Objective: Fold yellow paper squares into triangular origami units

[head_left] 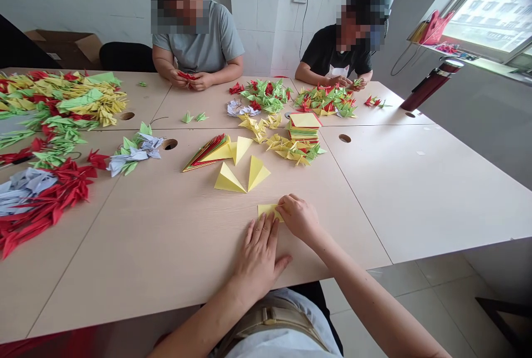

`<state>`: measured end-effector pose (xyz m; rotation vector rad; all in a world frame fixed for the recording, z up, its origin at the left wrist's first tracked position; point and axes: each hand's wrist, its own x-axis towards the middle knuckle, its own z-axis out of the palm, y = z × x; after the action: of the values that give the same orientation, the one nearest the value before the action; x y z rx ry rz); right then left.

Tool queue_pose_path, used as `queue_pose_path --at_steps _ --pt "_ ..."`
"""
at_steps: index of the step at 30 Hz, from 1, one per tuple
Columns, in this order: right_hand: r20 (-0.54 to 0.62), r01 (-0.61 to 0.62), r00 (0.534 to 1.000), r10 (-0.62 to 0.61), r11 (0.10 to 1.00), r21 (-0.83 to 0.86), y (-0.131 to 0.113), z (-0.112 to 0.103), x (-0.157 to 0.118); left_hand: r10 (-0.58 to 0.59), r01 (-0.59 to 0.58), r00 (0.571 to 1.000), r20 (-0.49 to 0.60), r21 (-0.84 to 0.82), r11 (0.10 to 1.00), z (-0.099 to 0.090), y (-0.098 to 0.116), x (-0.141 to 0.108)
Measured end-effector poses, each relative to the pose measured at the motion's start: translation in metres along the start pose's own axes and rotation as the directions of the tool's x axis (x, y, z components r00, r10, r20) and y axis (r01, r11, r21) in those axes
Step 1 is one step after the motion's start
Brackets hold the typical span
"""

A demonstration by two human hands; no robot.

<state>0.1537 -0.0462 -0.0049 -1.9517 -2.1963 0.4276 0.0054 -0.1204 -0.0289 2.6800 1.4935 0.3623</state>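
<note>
A small sheet of yellow paper (265, 210) lies folded on the table in front of me. Flat on its lower edge rest the stretched fingers of my left hand (260, 255). My right hand (298, 217) has its fingers curled and pinches the paper's right side, hiding that part. Just beyond are a few creased yellow papers (230, 177), standing partly unfolded. Behind them sits a fanned stack of folded papers (208, 152) in red, yellow and green. A square stack of paper sheets (304, 128) stands farther right, beside yellow and green folded cranes (291, 149).
Strings of folded paper cranes (54, 197) cover the table's left side. Across from me, two people fold paper, near piles of green and red cranes (268, 95). A dark red thermos (432, 85) stands at the right back. Round cable holes (170, 144) pierce the table.
</note>
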Motion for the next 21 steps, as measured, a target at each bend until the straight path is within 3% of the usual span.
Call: queue_pose_path --at_steps 12,21 --pt "-0.014 -0.05 0.999 0.05 0.998 -0.023 -0.004 -0.002 -0.002 -0.055 0.054 0.998 0.022 0.026 0.998 -0.007 0.004 0.001" --pt "-0.065 -0.06 0.995 0.073 0.982 0.182 0.011 0.0 -0.02 -0.059 0.059 0.998 -0.004 0.019 0.998 -0.01 0.005 0.003"
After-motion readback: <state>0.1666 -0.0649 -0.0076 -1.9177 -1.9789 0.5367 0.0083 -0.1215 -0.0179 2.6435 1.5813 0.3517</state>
